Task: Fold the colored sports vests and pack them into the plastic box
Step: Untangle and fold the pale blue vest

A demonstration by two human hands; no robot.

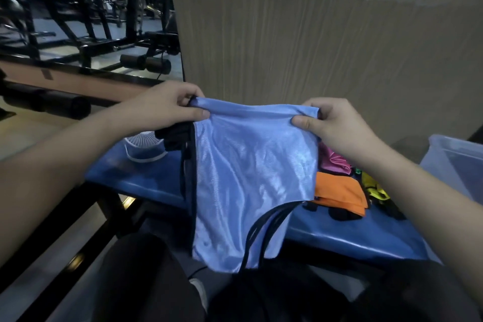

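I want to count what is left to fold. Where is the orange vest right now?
In the head view, the orange vest lies on the blue bench, right of centre, just right of the held light blue vest, below the pink vest.

Shiny blue vest (248,178) hanging, perhaps doubled

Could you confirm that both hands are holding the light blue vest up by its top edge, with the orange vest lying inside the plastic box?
Not quite: the head view shows the orange vest lying on the blue bench, not in the plastic box. Both the left hand and right hand do hold the light blue vest up by its top edge.
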